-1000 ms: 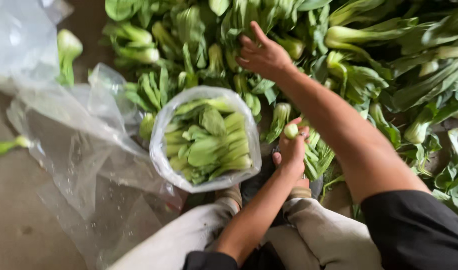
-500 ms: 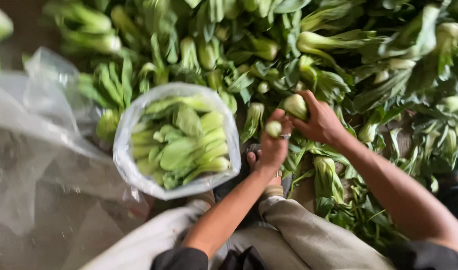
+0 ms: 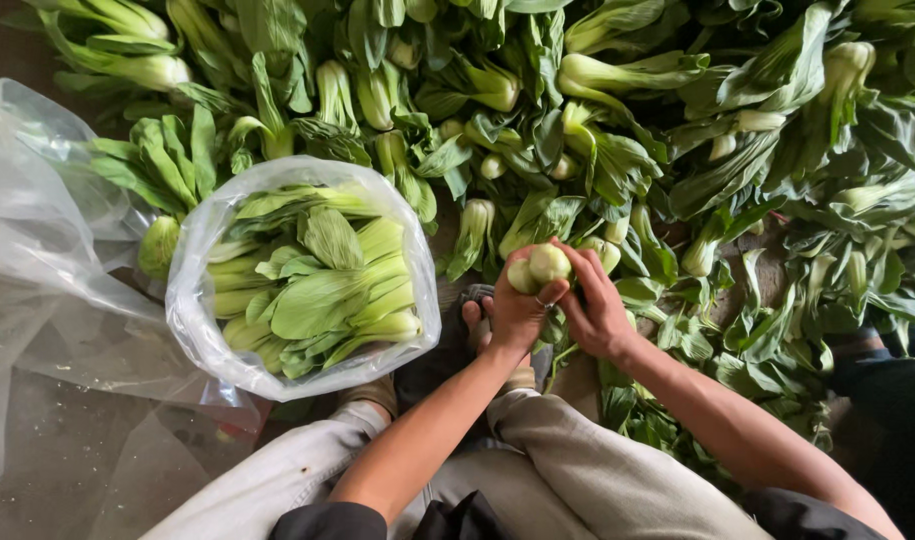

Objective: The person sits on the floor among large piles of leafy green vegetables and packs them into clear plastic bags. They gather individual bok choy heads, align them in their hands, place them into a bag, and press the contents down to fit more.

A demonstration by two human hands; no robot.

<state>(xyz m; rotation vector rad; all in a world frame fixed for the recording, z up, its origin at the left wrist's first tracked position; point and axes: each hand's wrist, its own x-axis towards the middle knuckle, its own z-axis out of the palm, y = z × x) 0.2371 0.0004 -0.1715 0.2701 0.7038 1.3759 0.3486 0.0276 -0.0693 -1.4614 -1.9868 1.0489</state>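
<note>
The left hand (image 3: 512, 315) and right hand (image 3: 597, 310) met just above the knees (image 3: 537, 440), both closed around two pale bok choy bulbs (image 3: 537, 268) held side by side. Left of them stood an open clear bag (image 3: 192, 300), packed with bok choy up to its rim, almost touching the left knee. Loose plastic sheets (image 3: 47, 260) spread across the floor further left. Beyond, a heap (image 3: 597, 110) of bok choy crowded the whole far edge, leaving little open ground.
</note>
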